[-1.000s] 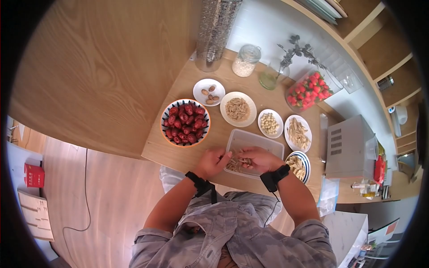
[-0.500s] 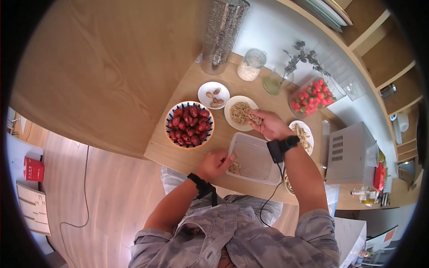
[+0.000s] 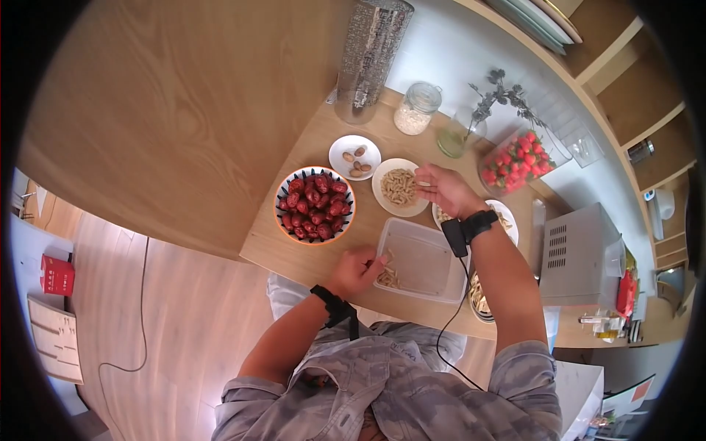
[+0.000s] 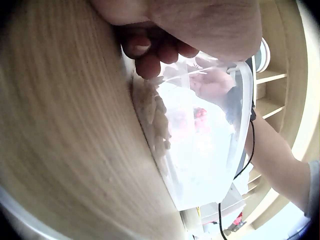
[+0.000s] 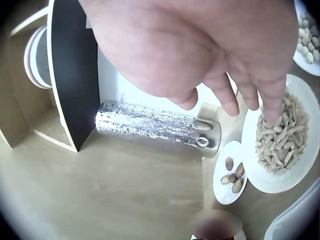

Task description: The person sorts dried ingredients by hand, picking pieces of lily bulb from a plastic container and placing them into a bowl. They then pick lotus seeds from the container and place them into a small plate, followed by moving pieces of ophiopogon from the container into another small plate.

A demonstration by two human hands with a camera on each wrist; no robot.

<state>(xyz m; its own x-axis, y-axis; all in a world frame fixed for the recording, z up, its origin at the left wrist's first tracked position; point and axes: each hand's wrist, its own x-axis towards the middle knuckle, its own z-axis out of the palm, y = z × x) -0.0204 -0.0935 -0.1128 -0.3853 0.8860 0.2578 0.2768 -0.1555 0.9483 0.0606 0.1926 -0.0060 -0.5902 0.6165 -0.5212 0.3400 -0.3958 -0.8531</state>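
Right hand (image 3: 444,191), which half a second ago held pale strips above the white plate of strips (image 3: 399,187), now hovers there with fingers released. Left hand (image 3: 359,270) still pinches the near corner of the clear container (image 3: 419,259) on the worktop (image 3: 309,140); no readable writing

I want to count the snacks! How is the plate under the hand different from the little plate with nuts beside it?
The plate under the right hand, the strip plate, is bigger and heaped with pale strips. The nut plate is smaller and holds only a few brown nuts. Fingers touch the strip plate's heap; nothing touches the nut plate. Both are round, white plates on the wooden table.
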